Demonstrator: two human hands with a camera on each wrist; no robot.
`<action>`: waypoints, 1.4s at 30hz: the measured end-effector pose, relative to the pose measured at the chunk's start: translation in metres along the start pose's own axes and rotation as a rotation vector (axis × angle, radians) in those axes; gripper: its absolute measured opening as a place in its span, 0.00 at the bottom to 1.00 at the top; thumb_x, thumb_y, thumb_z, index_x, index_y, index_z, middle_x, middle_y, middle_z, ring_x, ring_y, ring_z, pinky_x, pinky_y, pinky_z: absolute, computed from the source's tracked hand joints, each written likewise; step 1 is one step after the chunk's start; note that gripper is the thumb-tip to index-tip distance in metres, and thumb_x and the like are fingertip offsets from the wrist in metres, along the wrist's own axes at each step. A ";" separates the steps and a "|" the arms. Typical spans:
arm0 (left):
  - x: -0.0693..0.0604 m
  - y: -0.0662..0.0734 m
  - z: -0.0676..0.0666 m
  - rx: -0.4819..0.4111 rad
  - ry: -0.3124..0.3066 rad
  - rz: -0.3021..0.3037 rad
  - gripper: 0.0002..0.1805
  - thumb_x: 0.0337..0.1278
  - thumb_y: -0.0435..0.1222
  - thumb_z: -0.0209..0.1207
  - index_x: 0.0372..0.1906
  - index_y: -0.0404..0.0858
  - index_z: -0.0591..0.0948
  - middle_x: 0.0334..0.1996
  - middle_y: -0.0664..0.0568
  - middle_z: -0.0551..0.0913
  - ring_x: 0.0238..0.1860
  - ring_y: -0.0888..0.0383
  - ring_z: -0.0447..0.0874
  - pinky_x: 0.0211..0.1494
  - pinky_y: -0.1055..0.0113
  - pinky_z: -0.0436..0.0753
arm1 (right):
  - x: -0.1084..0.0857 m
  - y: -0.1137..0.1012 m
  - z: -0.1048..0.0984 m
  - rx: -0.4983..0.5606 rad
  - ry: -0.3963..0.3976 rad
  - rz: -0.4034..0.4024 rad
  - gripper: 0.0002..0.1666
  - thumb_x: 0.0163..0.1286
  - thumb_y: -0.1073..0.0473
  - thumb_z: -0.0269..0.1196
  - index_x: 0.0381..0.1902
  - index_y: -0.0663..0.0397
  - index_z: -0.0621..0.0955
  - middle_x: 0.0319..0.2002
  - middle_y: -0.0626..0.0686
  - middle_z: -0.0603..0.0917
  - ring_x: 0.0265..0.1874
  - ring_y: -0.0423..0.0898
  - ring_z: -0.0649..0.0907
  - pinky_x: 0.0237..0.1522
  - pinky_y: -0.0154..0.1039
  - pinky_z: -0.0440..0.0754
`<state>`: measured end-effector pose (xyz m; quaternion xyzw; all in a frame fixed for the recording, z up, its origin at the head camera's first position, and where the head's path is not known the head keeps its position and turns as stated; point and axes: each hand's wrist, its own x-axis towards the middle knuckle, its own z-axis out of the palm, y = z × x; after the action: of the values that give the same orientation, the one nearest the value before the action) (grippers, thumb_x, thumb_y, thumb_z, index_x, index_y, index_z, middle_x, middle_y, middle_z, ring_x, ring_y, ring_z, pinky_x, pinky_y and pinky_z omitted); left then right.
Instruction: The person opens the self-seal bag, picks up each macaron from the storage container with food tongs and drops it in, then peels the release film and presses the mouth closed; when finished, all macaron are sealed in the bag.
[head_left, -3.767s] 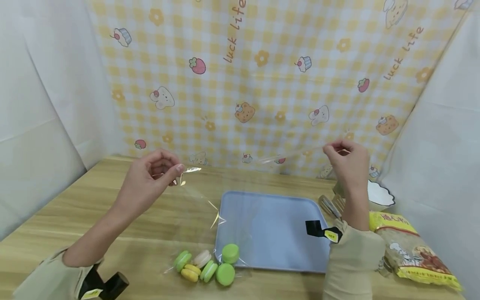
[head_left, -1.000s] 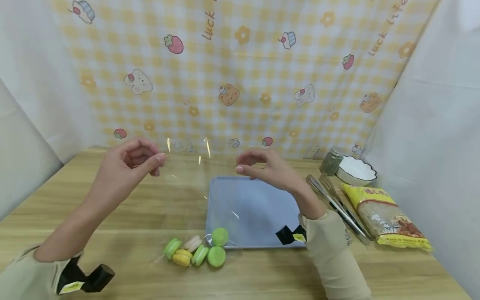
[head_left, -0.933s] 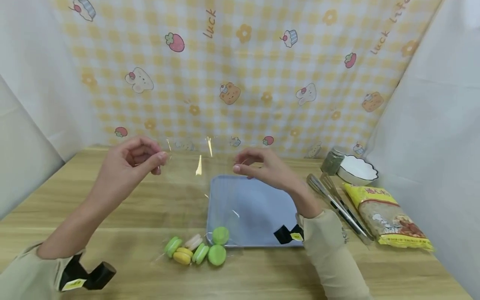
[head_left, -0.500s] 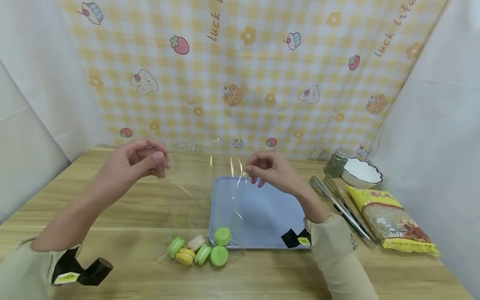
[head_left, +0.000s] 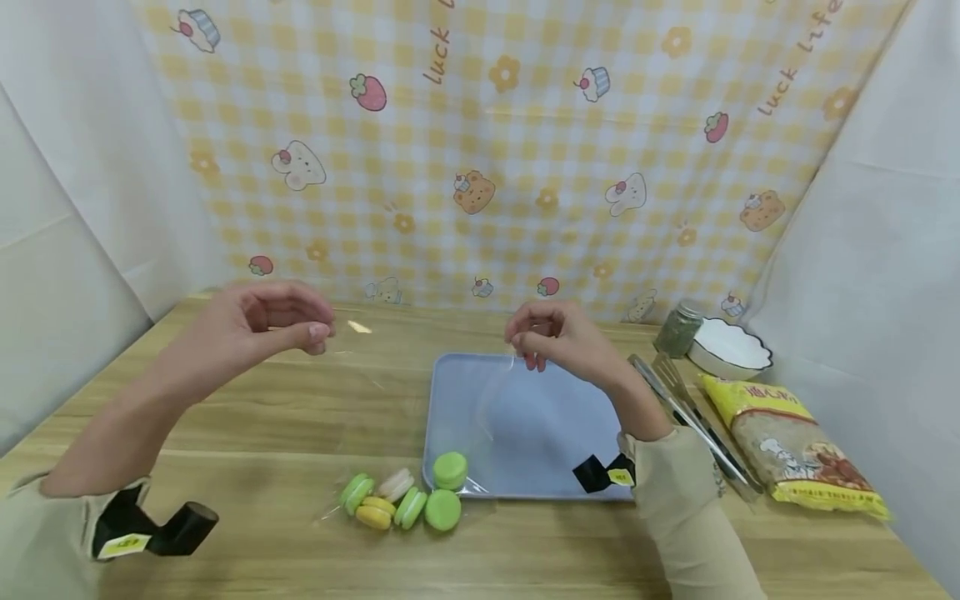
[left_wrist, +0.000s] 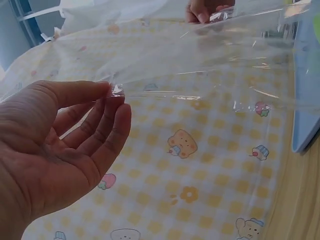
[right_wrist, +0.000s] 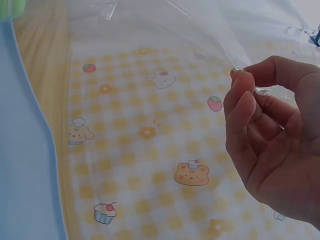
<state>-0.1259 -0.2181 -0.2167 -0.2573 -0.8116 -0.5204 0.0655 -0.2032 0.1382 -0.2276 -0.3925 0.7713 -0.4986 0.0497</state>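
Observation:
A clear plastic bag (head_left: 360, 327) stretches between my two hands, its lower end on the wooden table. My left hand (head_left: 258, 321) pinches one upper edge of the bag between thumb and fingertip, plain in the left wrist view. On the other side, my right hand (head_left: 562, 337) pinches the film with thumb and forefinger, its other fingers curled below. Several macarons lie at the bag's lower end, seen through the film: green (head_left: 442, 510), yellow (head_left: 375, 513) and pale pink (head_left: 395, 483). They appear to be inside the bag.
A blue tray (head_left: 555, 433) lies behind the macarons, partly seen through the film. At the right are tongs (head_left: 697, 425), a slotted turner (head_left: 672, 375), a jar (head_left: 678, 329), a white scalloped bowl (head_left: 729, 346) and a yellow food packet (head_left: 795, 446). A checked cloth (head_left: 480, 142) hangs behind.
Since the oldest frame, my right hand has come left and lower, closer to the left hand. Lately it has drifted slightly right, and the film's glints have shifted. The macarons remain grouped.

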 end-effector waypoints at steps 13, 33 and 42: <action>-0.005 0.005 -0.009 0.004 -0.006 0.055 0.07 0.58 0.24 0.57 0.40 0.31 0.80 0.32 0.45 0.84 0.28 0.52 0.83 0.33 0.64 0.83 | -0.004 -0.001 0.002 0.083 -0.011 -0.178 0.11 0.69 0.65 0.55 0.43 0.67 0.81 0.22 0.56 0.78 0.16 0.47 0.73 0.12 0.41 0.74; 0.001 -0.016 -0.013 -0.288 -0.050 0.221 0.14 0.56 0.17 0.52 0.46 0.27 0.80 0.39 0.45 0.84 0.34 0.56 0.83 0.39 0.69 0.81 | 0.008 0.013 0.006 0.699 -0.130 -0.443 0.28 0.65 0.80 0.40 0.42 0.57 0.85 0.32 0.54 0.79 0.14 0.41 0.63 0.12 0.33 0.57; 0.006 -0.029 -0.010 -0.408 -0.105 0.421 0.14 0.55 0.13 0.48 0.39 0.24 0.82 0.39 0.42 0.81 0.41 0.53 0.79 0.41 0.66 0.79 | -0.008 -0.004 -0.008 0.236 -0.046 -0.402 0.22 0.66 0.77 0.48 0.39 0.54 0.86 0.35 0.54 0.82 0.14 0.44 0.69 0.10 0.38 0.68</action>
<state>-0.1466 -0.2341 -0.2332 -0.4542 -0.6215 -0.6336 0.0770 -0.1988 0.1481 -0.2228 -0.5409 0.6127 -0.5761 0.0126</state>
